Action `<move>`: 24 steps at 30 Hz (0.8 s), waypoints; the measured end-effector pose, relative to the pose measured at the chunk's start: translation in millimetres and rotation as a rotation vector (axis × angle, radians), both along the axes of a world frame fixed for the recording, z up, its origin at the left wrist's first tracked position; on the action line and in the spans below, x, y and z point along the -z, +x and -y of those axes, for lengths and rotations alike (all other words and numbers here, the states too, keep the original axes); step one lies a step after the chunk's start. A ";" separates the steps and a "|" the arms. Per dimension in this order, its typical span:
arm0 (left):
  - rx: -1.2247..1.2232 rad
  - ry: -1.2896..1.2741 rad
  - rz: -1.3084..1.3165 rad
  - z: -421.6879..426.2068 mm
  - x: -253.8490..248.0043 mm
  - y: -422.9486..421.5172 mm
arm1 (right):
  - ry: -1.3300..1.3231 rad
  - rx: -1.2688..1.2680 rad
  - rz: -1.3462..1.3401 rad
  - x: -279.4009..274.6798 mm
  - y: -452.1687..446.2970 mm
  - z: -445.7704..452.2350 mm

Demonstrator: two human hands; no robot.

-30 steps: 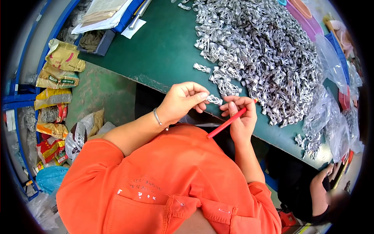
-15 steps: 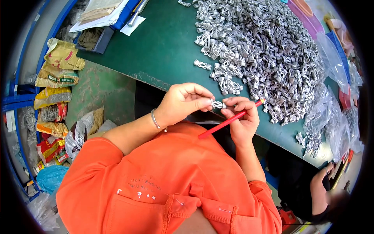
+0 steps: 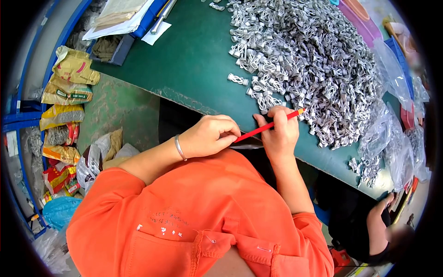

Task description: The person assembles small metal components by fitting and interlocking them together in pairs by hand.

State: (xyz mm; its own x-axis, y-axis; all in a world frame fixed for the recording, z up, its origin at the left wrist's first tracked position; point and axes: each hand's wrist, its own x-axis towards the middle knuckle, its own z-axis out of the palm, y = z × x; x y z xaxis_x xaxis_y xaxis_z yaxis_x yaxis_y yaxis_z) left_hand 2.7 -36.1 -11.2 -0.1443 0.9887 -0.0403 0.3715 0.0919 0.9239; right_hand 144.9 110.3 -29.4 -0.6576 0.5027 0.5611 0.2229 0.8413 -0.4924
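Note:
My right hand [image 3: 281,134] is over the table's near edge, with a red pencil-like stick [image 3: 251,134] with a yellowish end lodged across its fingers. Its thumb is apart from the fingertips, just below the pile. My left hand [image 3: 210,136], with a silver bracelet [image 3: 179,147] at the wrist, is curled in front of the orange shirt. Its thumb and fingers pinch together beside the stick's lower end; anything inside is hidden. A big pile of small grey looped parts with ribbed ends [image 3: 309,69] covers the table's right side. One such part [image 3: 237,79] lies at the pile's left edge.
The green table [image 3: 184,60] has a worn near edge. Papers [image 3: 117,18] and a grey bin [image 3: 117,51] are at the back left. Clear plastic bags [image 3: 392,138] hang at the right, near another person's hand [image 3: 385,203]. Several sacks [image 3: 69,87] line the left.
The looped part formerly held between both hands is out of sight. My left hand has drawn down and left; my right hand has risen toward the pile, still carrying the stick.

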 end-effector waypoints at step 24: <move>-0.259 -0.121 0.672 -25.8 4.1 2.1 | -0.415 -0.235 -0.301 0.8 15.8 7.6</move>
